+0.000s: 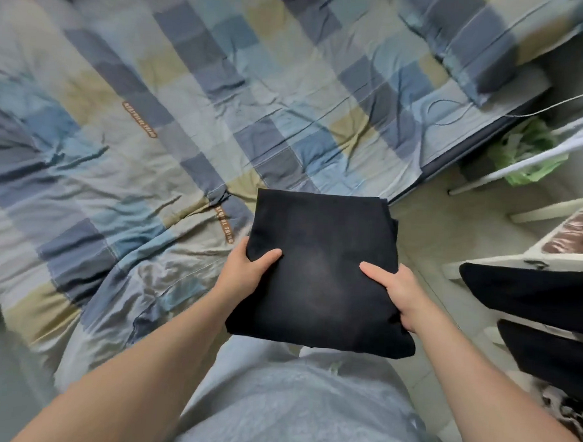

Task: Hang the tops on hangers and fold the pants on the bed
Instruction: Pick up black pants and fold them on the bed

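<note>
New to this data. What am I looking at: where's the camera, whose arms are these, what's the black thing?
There is no robot here. A person wears a wide-angle camera on the head, so the single picture looks down at their own arms. The left hand and right hand each grip one side of a folded black garment, probably the pants, with thumbs on top. It is held over the corner of a bed with a checked cover. A pillow lies at top right, and more dark clothes sit at the right edge.
</note>
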